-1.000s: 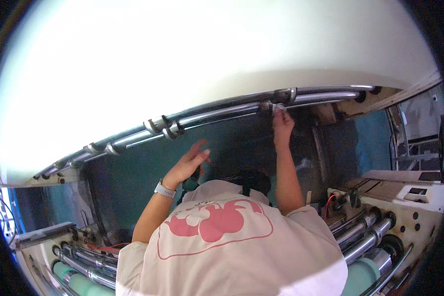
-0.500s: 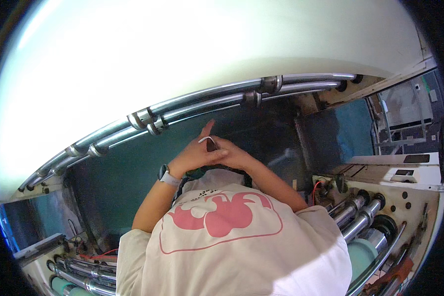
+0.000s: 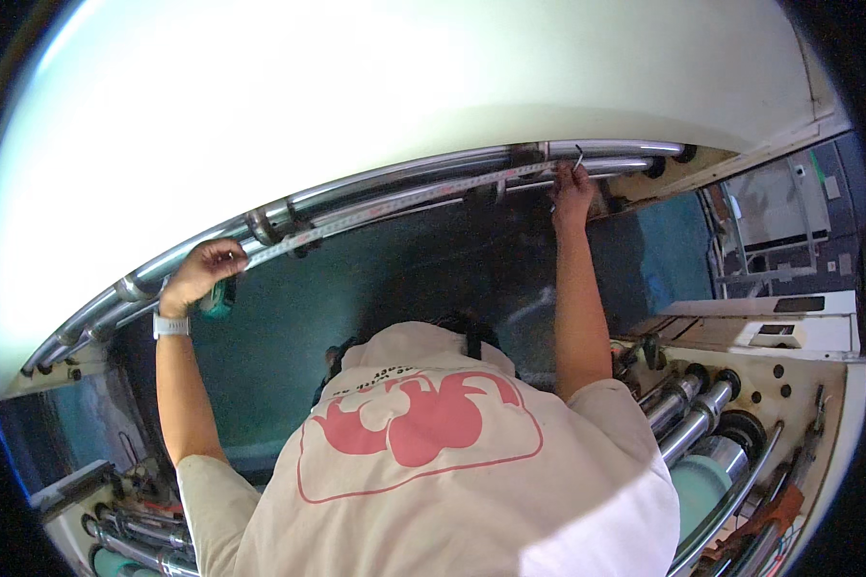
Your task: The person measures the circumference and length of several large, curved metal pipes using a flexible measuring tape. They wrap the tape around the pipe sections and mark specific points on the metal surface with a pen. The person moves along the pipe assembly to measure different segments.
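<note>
The left hand (image 3: 205, 272) grips the green tape measure case (image 3: 218, 300) while the right hand (image 3: 572, 181) pinches the thin, springy blade (image 3: 404, 199), probably light and best held at both ends.

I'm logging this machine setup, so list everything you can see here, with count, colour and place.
Tape measure blade: one, pale with markings, stretched along the upper rails between both hands.
Tape measure case: one, green, in the left hand.
Metal rails: several, silver, curving across the upper middle.
Collars on the rails: a few, dark metal, left of centre.
Big white roll: one, fills the top.
Teal machine panel: one, below the rails.
Rollers: several, silver and teal, lower right; more at lower left.
T-shirt: one, cream with pink print, bottom centre.
Wristwatch: one, white, left wrist.
Left hand: grips the case.
Right hand: pinches the blade's end at the rail.
</note>
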Action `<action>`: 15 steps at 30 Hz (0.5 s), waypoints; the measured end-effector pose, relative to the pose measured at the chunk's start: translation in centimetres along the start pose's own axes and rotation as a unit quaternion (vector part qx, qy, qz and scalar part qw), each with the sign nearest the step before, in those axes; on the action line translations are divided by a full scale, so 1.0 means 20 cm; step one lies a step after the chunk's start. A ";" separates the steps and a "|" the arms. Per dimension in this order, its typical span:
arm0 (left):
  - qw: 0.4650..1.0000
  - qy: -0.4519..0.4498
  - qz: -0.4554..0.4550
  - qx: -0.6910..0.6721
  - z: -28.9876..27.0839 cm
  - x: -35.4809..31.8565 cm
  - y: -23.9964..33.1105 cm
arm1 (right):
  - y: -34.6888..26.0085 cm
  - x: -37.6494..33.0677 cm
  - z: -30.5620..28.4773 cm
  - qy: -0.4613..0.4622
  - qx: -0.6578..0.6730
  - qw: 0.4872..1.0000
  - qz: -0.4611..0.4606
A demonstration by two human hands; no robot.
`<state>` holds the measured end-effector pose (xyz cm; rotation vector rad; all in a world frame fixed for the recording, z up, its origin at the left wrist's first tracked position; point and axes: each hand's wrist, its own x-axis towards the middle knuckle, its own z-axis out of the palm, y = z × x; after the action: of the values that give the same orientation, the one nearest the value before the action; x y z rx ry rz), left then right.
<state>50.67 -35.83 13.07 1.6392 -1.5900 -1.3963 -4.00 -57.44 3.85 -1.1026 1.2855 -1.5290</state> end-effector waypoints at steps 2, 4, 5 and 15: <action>0.996 0.071 -0.011 0.047 -0.04 0.02 -0.06 | 0.21 0.11 0.00 0.043 -0.054 0.995 -0.070; 0.988 0.104 -0.010 0.110 -0.08 0.02 -0.13 | 0.19 0.12 0.05 0.010 0.247 0.959 0.139; 0.979 0.115 0.003 0.171 -0.10 0.08 -0.19 | 0.22 0.13 0.02 0.003 0.238 0.965 0.106; 0.974 0.127 0.090 0.164 -0.11 0.15 -0.18 | -0.02 -0.03 0.22 0.037 0.088 0.995 0.039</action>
<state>53.76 -38.43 9.86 1.7211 -1.8299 -0.8283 0.37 -57.86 4.51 -0.8815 1.2022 -1.6043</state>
